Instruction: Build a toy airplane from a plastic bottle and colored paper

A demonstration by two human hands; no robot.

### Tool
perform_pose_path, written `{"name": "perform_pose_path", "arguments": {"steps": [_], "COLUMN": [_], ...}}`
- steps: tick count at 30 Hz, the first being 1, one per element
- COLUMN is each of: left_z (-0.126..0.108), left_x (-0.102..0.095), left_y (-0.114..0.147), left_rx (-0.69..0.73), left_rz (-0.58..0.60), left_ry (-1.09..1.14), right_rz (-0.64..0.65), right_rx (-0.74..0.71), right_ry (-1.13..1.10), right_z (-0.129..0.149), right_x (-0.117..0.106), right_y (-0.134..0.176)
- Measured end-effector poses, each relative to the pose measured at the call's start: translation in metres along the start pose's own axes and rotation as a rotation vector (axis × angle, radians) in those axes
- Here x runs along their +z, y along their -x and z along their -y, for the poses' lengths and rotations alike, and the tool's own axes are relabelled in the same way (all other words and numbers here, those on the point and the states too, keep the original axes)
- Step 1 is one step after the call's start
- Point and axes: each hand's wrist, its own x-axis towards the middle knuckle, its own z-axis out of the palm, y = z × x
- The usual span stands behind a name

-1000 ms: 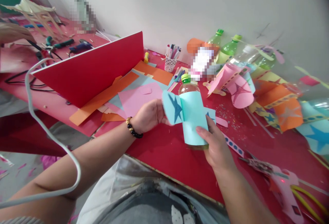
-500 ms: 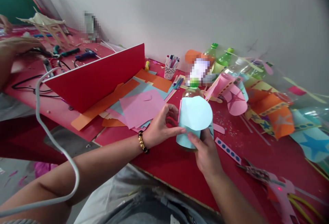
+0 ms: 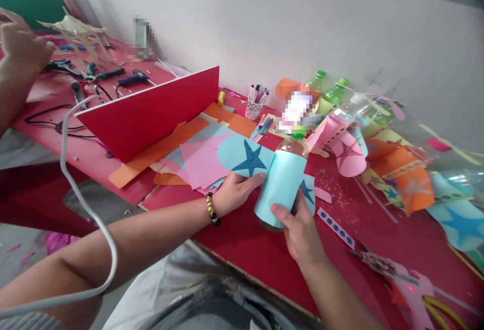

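A plastic bottle (image 3: 282,188) with a green cap (image 3: 299,132) is wrapped in light-blue paper and leans slightly to the right. My right hand (image 3: 304,231) grips its lower part, thumb across the front. On the bottle's left side sticks out a rounded light-blue paper wing (image 3: 234,156) with a dark-blue star. My left hand (image 3: 238,191) holds this wing by its lower edge close to the bottle, thumb on top and fingers underneath. A second star-marked wing (image 3: 309,194) shows on the right, partly hidden behind the bottle and my right hand.
Coloured paper sheets (image 3: 200,161) lie left, before an upright red board (image 3: 159,113). A pink glue gun (image 3: 412,282) and a dotted paper strip (image 3: 336,227) are at right. Decorated bottles (image 3: 408,163) stand behind. Another person's hand (image 3: 22,42) is at far left. A white cable (image 3: 88,209) hangs across my left arm.
The light-blue wing, earlier folded over the bottle's front with its plain side showing, now extends left with its star showing. My left hand's thumb has moved onto it. The other person's hand has risen.
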Motion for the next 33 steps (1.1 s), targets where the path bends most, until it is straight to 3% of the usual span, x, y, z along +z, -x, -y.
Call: {"name": "perform_pose_path", "arguments": {"steps": [6,16,24,33], "left_z": [-0.0009,0.0012,-0.0047,-0.0007], "left_x": [-0.0027,-0.0036,-0.0025,-0.0042], "left_y": [-0.0008,-0.0009,0.0019,0.0049], "left_rx": [-0.202,-0.312,-0.144,0.119], "left_rz": [-0.037,-0.090,0.016,-0.017], "left_ry": [0.198,0.317,0.287,0.067], "right_rz": [0.024,0.071,0.113,0.151], "right_rx": [0.096,0.149,0.088,0.065], "right_ry": [-0.195,-0.296,-0.274,-0.205], "right_z": [0.0012,-0.0004,-0.0052,-0.0081], "right_x": [0.0006,-0.0001,0.0048,0.0047], "right_y": [-0.0023,-0.0060,-0.0038,-0.0014]}}
